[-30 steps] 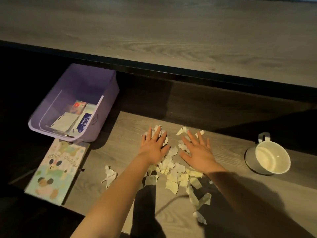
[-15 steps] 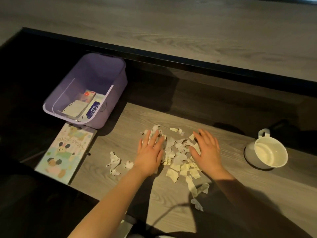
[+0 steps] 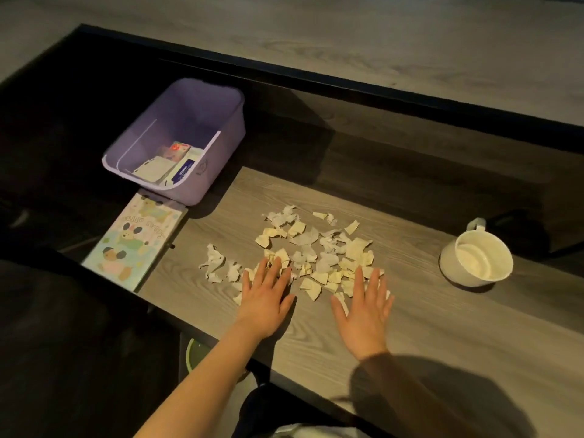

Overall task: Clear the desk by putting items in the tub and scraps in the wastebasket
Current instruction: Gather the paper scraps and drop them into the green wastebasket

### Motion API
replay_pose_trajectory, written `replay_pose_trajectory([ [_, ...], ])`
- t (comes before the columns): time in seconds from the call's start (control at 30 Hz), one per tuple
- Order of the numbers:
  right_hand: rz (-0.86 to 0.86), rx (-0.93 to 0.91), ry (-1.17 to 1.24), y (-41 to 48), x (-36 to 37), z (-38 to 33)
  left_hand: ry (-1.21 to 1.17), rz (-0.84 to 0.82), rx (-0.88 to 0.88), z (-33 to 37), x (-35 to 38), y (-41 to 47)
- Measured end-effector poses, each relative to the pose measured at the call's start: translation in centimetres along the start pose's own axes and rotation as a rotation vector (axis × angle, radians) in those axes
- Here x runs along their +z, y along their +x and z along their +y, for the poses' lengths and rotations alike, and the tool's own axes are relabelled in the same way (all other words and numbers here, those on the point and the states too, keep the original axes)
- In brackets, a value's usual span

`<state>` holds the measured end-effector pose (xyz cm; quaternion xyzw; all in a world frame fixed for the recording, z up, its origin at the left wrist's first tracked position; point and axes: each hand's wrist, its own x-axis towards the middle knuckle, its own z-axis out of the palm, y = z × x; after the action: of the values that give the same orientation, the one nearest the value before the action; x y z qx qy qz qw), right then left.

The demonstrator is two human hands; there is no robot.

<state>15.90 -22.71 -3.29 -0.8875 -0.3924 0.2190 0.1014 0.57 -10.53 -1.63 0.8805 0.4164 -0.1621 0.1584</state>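
Several torn paper scraps (image 3: 319, 248), white and pale yellow, lie spread on the grey wooden desk (image 3: 442, 327). My left hand (image 3: 267, 294) lies flat, fingers straight, on the pile's near left edge. My right hand (image 3: 363, 306) lies flat on its near right edge. Both fingertips touch scraps. A purple tub (image 3: 202, 172) stands at the desk's far left with cards and papers inside. A green rim of a wastebasket (image 3: 193, 355) shows below the desk's near edge, by my left forearm.
A cartoon-printed booklet (image 3: 134, 245) lies just in front of the tub, at the desk's left end. A white mug (image 3: 474, 259) stands to the right of the scraps. A higher wooden surface (image 3: 379, 42) runs along the back behind a dark ledge.
Both hands have slid back toward the near edge of the desk, from on top of the pile to its near side. The scraps look more spread out. The camera view has shifted.
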Motion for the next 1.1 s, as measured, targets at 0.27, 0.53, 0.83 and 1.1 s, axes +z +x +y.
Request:
replay_pose_trajectory([
  [0.27,-0.021,-0.126,-0.025,0.7,0.8,-3.4,-0.034,0.093,0.014,-1.0,-0.2,-3.4],
  [0.53,0.135,-0.145,0.161,-1.1,1.1,-2.5,-0.206,0.305,-0.054,-4.3,1.1,-6.6],
  [0.83,0.135,-0.044,0.049,-4.5,4.7,-3.0,-0.245,0.202,-0.079,-7.1,4.3,-7.9],
  [1.1,0.229,-0.25,0.099,-2.8,5.4,-5.3,-0.338,0.289,-0.073,-7.2,5.4,-6.7],
])
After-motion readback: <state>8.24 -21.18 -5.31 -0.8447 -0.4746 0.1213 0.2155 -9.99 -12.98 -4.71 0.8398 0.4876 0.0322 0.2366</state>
